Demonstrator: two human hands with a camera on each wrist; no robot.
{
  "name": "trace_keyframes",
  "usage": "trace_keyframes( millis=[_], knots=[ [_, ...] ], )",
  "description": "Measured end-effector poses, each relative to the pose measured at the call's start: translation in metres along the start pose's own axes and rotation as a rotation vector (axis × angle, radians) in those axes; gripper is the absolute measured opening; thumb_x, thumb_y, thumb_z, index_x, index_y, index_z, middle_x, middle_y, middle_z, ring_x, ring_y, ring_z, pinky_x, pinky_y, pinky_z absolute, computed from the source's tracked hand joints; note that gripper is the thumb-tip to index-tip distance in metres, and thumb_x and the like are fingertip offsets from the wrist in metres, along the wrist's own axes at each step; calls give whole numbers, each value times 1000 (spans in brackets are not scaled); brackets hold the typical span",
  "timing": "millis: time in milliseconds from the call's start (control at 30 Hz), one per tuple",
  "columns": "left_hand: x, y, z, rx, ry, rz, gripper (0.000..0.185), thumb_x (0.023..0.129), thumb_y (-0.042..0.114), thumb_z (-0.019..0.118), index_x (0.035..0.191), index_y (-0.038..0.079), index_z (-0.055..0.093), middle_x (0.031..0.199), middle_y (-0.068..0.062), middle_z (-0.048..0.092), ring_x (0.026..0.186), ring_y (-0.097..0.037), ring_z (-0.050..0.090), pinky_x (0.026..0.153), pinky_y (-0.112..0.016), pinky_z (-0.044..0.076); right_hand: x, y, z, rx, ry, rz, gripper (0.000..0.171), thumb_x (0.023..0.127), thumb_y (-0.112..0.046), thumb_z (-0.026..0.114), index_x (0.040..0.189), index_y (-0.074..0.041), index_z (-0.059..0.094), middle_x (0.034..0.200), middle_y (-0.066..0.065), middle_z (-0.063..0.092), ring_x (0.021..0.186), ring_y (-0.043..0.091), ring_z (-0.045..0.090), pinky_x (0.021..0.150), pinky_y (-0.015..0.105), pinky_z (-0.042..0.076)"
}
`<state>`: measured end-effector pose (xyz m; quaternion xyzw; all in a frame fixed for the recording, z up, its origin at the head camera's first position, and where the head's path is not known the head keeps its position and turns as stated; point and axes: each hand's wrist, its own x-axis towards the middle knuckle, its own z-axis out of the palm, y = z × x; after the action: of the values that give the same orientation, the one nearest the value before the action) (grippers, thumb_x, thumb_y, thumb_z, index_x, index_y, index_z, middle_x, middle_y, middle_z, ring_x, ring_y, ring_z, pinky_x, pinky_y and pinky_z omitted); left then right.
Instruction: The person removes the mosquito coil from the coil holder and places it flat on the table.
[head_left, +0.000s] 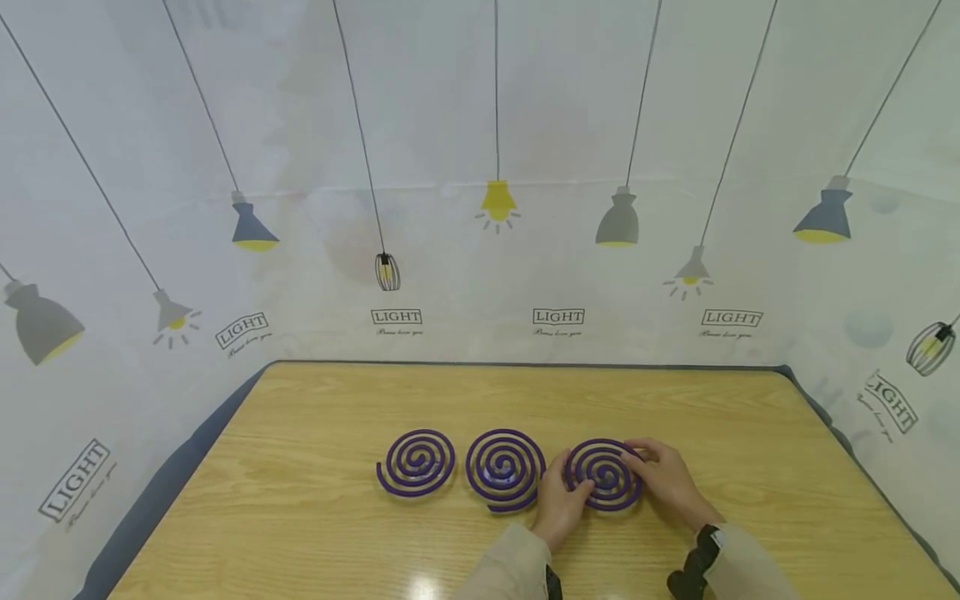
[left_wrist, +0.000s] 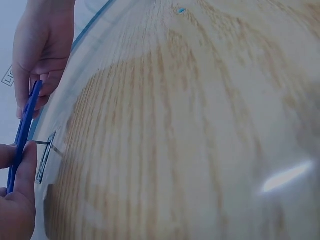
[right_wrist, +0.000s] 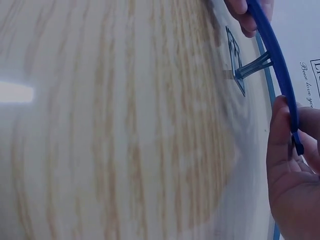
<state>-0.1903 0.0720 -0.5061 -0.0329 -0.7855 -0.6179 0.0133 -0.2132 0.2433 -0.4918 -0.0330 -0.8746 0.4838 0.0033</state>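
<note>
Three purple spiral coils lie in a row on the wooden table (head_left: 315,517): a left coil (head_left: 416,462), a middle coil (head_left: 505,469) and a right coil (head_left: 603,473). Both hands hold the right coil. My left hand (head_left: 573,487) pinches its left rim and my right hand (head_left: 639,460) grips its right rim. The left wrist view shows this coil (left_wrist: 22,132) edge-on as a blue strip between the left hand (left_wrist: 17,172) and the right hand (left_wrist: 40,65). In the right wrist view the coil's rim (right_wrist: 275,55) runs through my right hand (right_wrist: 292,150), above a small metal stand (right_wrist: 240,70).
A white curtain (head_left: 480,250) printed with lamps closes in the table at the back and on both sides. Bare wood stretches left of the coils and along the front edge. The table's right edge (head_left: 862,467) lies past my right hand.
</note>
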Motion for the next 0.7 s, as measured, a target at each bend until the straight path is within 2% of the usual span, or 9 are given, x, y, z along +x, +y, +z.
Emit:
trace_keyframes(
  millis=[167,700],
  knots=[
    [-1,1,-1,-13,-7,-8,49,78,3,64,122,-6,45,118,-20,52,110,-32,48,95,-40,38,1,1,0,-19,0,8,37,86,-21,58,113,4,54,96,17,60,85,24,58,73,31,49],
    [-1,-1,-2,-25,-9,-12,49,79,4,64,123,-5,44,119,-19,51,110,-30,48,94,-38,39,1,1,2,-21,2,-10,35,87,-19,57,112,4,54,96,17,60,88,26,57,76,35,49]
  ],
)
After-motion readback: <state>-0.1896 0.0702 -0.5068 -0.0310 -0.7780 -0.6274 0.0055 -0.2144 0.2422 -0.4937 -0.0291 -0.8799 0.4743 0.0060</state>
